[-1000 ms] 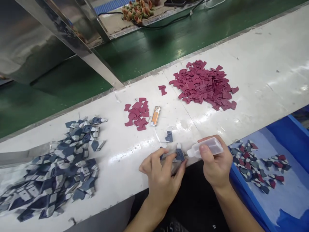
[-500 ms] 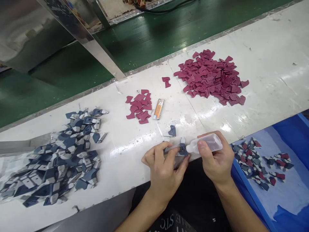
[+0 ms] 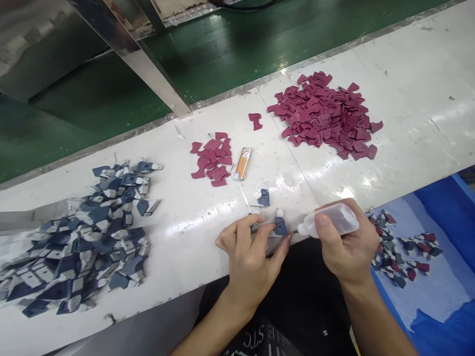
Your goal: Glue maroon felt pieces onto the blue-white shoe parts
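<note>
My left hand is closed on a small blue-and-grey plastic part near the bench's front edge, holding it between thumb and fingers. My right hand grips a translucent squeeze bottle lying sideways, its nozzle pointing left. A gap separates the nozzle from the part. Just behind the left hand, a second blue-and-grey part rests on the white bench. What else may be under the left fingers is partly hidden.
A heap of blue-and-grey parts lies at left. Maroon pieces form a small pile and a large pile. An orange-labelled strip lies between them. At right, a blue bin holds assembled parts with maroon on them. A metal post stands behind.
My right hand has drawn the bottle to the right, so its nozzle has come away from the part. My left hand stays nearly in place on the part.
</note>
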Demonstrator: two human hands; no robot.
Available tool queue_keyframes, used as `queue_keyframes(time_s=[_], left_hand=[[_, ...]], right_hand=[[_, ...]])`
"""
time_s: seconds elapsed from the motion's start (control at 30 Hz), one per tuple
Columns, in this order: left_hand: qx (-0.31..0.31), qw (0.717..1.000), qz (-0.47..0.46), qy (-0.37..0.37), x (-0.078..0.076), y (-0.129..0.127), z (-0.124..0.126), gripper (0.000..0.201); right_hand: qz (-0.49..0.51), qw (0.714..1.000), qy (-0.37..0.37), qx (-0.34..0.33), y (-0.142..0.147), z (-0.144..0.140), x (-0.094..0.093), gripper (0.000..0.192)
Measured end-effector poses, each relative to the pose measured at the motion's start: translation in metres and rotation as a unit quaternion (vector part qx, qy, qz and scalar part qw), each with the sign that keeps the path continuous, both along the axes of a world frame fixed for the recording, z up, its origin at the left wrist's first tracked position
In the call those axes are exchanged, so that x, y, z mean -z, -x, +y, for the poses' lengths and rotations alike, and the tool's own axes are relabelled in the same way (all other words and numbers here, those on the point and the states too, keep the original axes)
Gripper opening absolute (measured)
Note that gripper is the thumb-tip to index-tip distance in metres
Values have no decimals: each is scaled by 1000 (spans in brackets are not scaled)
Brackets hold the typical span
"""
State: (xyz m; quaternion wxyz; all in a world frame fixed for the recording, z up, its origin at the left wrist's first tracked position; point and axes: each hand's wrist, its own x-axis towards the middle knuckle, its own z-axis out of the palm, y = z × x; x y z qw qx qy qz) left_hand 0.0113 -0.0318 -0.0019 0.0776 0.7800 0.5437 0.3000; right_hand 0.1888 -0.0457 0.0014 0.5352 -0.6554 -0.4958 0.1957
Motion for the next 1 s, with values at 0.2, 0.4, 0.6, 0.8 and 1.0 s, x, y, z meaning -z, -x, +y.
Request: queue_keyframes(time_s=[0.2,0.4,0.6,0.8,1.0], left_hand=[[-8,1000,3,4,-1,-1,0,16],[-9,1000,-1,8,-1,-1,0,16],[-7,1000,-9,21,2,0,-1,14],[-7,1000,-9,25,1,0,0,13],[-5,1000,-13,16,2,0,-1,15]], right_hand=[[-6,1000,-11,25,2,6,3,20],[20,999,-31,20,3,9,3,21],[30,1000,4,-7,2,8,3,22],[12,1000,8,5,4,12,2,27],[-5,1000,-7,24,6,21,3,29]])
